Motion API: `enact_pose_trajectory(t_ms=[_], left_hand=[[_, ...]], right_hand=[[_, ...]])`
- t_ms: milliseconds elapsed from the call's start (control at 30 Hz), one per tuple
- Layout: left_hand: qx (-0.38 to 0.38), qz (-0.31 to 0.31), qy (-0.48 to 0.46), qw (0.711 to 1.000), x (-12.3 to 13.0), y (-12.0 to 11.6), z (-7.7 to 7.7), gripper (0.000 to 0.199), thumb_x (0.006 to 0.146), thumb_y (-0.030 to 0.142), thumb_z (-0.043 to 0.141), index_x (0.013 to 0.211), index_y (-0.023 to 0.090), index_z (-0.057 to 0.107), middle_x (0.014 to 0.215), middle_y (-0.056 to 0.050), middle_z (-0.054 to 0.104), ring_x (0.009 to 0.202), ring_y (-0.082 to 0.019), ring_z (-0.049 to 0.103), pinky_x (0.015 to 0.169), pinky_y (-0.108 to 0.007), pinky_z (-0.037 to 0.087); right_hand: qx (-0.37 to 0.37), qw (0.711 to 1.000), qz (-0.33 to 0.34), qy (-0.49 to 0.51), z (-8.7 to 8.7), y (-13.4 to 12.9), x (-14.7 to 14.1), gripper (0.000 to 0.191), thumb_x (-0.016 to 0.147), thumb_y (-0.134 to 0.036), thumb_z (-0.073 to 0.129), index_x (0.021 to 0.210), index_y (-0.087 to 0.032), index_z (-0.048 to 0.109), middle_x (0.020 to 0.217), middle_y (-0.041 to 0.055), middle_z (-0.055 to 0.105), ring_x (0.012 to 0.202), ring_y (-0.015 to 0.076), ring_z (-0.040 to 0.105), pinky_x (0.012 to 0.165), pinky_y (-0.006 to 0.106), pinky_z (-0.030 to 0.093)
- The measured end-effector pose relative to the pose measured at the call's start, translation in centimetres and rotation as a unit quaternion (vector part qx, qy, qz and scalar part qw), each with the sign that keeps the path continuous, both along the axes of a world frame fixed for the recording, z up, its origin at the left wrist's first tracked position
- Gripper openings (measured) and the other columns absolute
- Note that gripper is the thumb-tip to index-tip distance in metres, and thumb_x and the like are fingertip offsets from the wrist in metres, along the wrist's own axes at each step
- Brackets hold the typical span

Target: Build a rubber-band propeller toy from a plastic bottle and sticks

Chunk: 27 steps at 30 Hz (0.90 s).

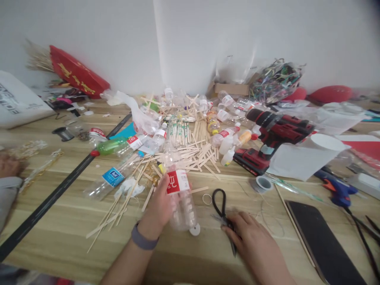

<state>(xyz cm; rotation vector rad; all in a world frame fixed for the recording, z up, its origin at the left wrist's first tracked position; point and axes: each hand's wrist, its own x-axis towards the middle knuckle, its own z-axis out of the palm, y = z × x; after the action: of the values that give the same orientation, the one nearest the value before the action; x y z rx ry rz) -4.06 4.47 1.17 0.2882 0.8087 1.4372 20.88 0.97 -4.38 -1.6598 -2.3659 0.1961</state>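
My left hand [162, 204] is wrapped round a clear plastic bottle [184, 202] with a red and white label, tilted over the front of the table. A small white disc [194, 229] shows at the bottle's lower end. My right hand [247, 233] lies low over the table, fingers curled on a pair of black-handled scissors [219, 202]; the fingers hide part of them. One handle loop points away from me, and a dark tip shows below the thumb. Between bottle and scissors lies a thin pale ring [207, 199].
Wooden sticks [198, 156] and several plastic bottles [114, 178] cover the table's middle. A red cordless drill [276, 134] stands at right, near a tape roll [263, 184], a black phone-like slab [320, 237] and a blue glue gun [338, 190]. Another person's hand [10, 164] is at far left.
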Motion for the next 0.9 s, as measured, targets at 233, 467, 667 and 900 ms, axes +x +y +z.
enact_pose_trajectory(t_ms=[233,467,667,900], left_hand=[[-0.032,0.007,-0.079,0.996,-0.1,0.9,1.8,0.029,0.095,0.032,0.051,0.098,0.009,0.069,0.088,-0.013,0.076,0.076,-0.020,0.073,0.073,-0.029,0.059],[-0.069,0.043,-0.094,0.992,0.5,2.2,3.3,0.037,0.099,0.045,0.047,0.095,0.013,0.065,0.077,-0.007,0.072,0.065,-0.016,0.070,0.060,-0.024,0.057],[-0.088,0.054,-0.087,0.991,1.4,2.4,3.7,0.039,0.100,0.047,0.045,0.092,0.014,0.064,0.075,-0.006,0.071,0.065,-0.017,0.070,0.063,-0.027,0.059],[-0.047,0.069,-0.060,0.995,2.3,2.0,3.5,0.036,0.092,0.052,0.059,0.089,0.017,0.067,0.078,-0.006,0.073,0.077,-0.020,0.070,0.081,-0.035,0.058]], right_hand=[[-0.176,0.979,-0.005,0.107,3.1,2.1,-0.4,0.015,0.080,-0.025,0.058,0.068,-0.024,0.049,0.063,0.0023,0.066,0.060,0.0224,0.065,0.056,0.032,0.049],[-0.207,0.920,0.014,0.334,6.9,0.8,-0.8,0.028,0.094,-0.043,0.049,0.109,-0.022,0.059,0.083,0.0046,0.079,0.066,0.0206,0.073,0.053,0.027,0.054],[0.052,0.959,0.050,0.275,7.6,-0.3,-3.5,0.024,0.099,-0.037,0.050,0.090,-0.022,0.067,0.076,0.0040,0.078,0.062,0.0190,0.075,0.056,0.023,0.056],[0.221,0.959,0.067,0.166,8.2,0.0,-5.6,0.046,0.106,-0.039,0.035,0.081,-0.017,0.067,0.051,0.0031,0.068,0.035,0.0165,0.062,0.037,0.025,0.040]])
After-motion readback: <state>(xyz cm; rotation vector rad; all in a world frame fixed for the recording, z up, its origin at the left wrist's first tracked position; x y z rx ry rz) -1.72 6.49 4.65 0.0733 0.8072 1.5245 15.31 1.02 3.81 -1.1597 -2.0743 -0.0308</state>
